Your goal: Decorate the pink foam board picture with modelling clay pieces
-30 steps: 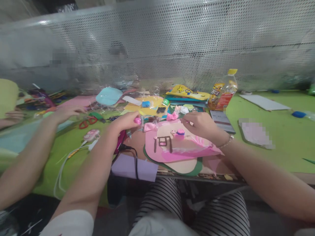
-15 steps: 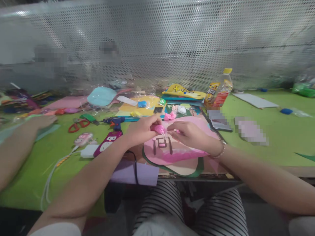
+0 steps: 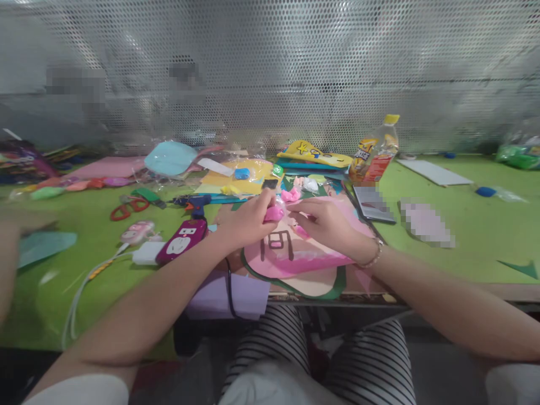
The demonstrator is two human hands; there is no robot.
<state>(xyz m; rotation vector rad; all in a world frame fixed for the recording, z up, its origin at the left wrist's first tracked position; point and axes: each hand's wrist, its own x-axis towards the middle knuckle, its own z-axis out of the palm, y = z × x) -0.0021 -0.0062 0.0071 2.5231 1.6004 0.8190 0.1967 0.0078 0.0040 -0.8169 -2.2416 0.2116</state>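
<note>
My left hand is closed around a lump of pink modelling clay with clear plastic wrap about it. Close beside it, my right hand has its fingers bent together, the tips near the wrap. A smaller bit of pink clay shows under the right fingers and seems held there. Both hands are over a pink paper cutout with a dark brown written character, layered on cream and green paper. Pink clay fills the small box in the character, and a pink band runs along the lower edge.
Behind lie pink clay, blue clay and a yellow bag. A bottle and phone are right; a glue gun, purple power bank and scissors left. Another person's arm reaches in at far left.
My left hand has lifted slightly with the wrapped pink clay, and the fingers of both hands have shifted. The other person's arm has drawn back leftward. The view has shifted a little.
</note>
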